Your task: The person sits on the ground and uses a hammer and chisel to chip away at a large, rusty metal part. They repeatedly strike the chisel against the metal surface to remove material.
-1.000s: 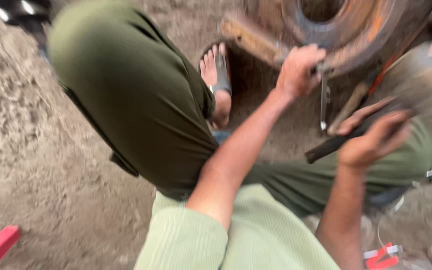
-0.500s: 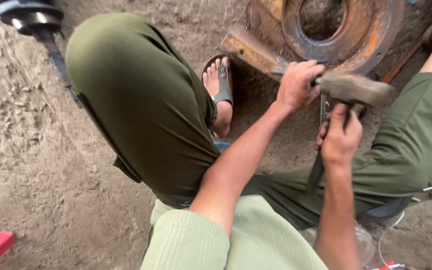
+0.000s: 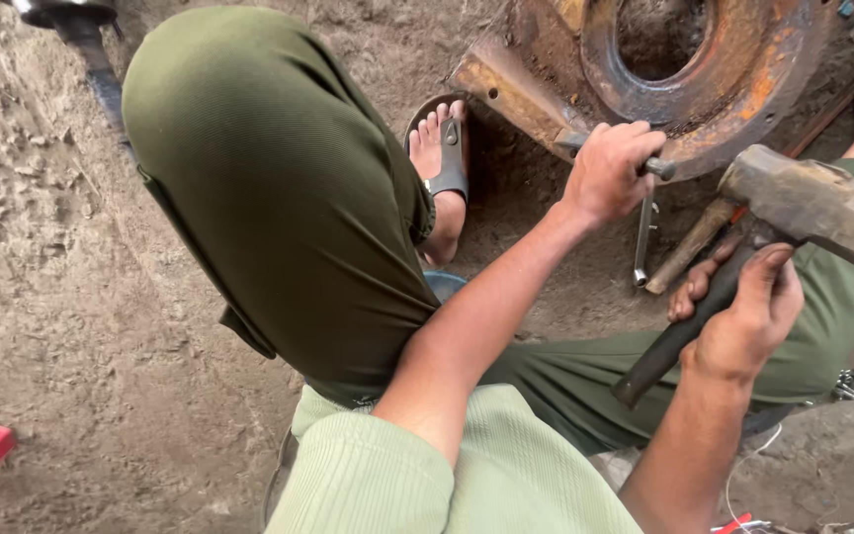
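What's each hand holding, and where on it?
Right hand: hammer, gripped high on its dark handle. Left hand: metal rod, fist around its shaft, against the rusty wheel part.

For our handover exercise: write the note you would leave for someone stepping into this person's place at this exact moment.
Left hand: closed around a metal rod set against the rusty ring-shaped part.
Right hand: grips the dark handle of a hammer, head raised beside the rod.
A wrench lies on the dirt under the left hand.
Done: rod placed, hammer lifted.
Left: the hammer head is not on the rod.
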